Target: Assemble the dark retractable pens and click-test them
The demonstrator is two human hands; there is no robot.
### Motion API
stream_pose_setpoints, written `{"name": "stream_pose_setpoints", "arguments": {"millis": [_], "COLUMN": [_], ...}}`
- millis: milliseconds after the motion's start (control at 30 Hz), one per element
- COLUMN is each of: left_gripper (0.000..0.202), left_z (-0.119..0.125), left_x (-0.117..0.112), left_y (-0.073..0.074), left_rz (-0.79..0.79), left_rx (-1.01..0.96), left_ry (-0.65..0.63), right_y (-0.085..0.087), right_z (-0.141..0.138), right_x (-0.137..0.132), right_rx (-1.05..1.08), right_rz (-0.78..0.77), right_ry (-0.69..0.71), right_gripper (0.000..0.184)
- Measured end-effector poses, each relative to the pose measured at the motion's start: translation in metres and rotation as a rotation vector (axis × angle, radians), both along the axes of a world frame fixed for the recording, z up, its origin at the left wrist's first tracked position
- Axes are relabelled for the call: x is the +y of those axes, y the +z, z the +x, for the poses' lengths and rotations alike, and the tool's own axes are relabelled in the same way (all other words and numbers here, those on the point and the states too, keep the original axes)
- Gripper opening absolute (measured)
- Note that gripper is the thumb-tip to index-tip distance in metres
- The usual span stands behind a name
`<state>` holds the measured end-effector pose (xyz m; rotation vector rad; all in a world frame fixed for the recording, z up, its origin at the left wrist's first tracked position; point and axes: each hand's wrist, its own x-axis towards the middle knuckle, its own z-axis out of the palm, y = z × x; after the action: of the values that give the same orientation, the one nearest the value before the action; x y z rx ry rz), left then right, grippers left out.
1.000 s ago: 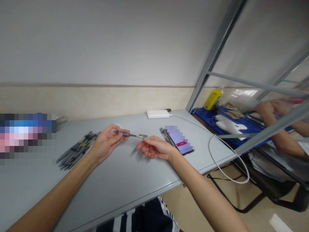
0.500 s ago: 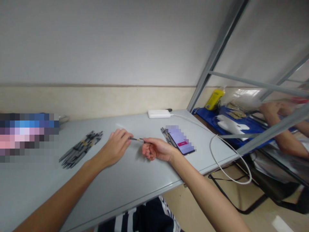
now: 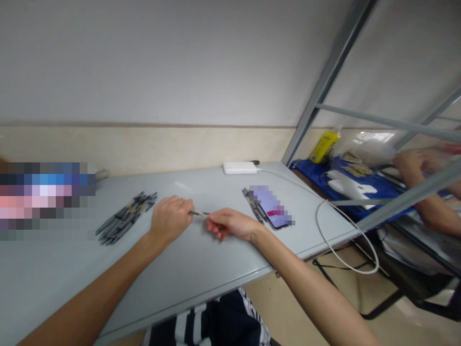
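Between my two hands, a thin grey-and-black pen (image 3: 199, 214) is held just above the light grey table (image 3: 173, 274). My left hand (image 3: 172, 216) is closed around its left end. My right hand (image 3: 228, 225) pinches the other end between thumb and fingers, the remaining fingers curled under. A pile of similar pens (image 3: 126, 218) lies to the left of my left hand. A few more pens (image 3: 254, 204) lie beside a phone (image 3: 270, 206) with a lit screen, to the right of my right hand.
At the back by the wall is a white power bank (image 3: 239, 168) with a white cable (image 3: 317, 226) looping over the table's right edge. A metal frame (image 3: 324, 86) rises there. Beyond it are a blue table (image 3: 385, 190), a yellow package (image 3: 324, 146) and another person's arms (image 3: 425, 192).
My left hand has turned and closed more fully over its end of the pen. Both hands have shifted slightly left, and the view has moved a little.
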<state>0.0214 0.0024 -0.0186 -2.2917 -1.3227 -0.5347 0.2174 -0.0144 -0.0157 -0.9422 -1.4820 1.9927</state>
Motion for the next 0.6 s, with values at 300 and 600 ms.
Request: {"name": "stream_pose_setpoints", "arguments": {"millis": [300, 600], "left_gripper": [0.021, 0.020], "left_z": [-0.003, -0.005], "left_x": [-0.003, -0.002], "left_y": [0.004, 0.002], "left_rz": [-0.077, -0.104], "left_rx": [0.013, 0.073], "left_ry": [0.003, 0.029], "right_y": [0.001, 0.005], "right_z": [-0.004, -0.008], "right_x": [-0.005, -0.012], "right_rx": [-0.193, -0.404], "right_rz": [0.244, 0.412], "right_ry": [0.016, -0.004], "right_gripper": [0.032, 0.032]}}
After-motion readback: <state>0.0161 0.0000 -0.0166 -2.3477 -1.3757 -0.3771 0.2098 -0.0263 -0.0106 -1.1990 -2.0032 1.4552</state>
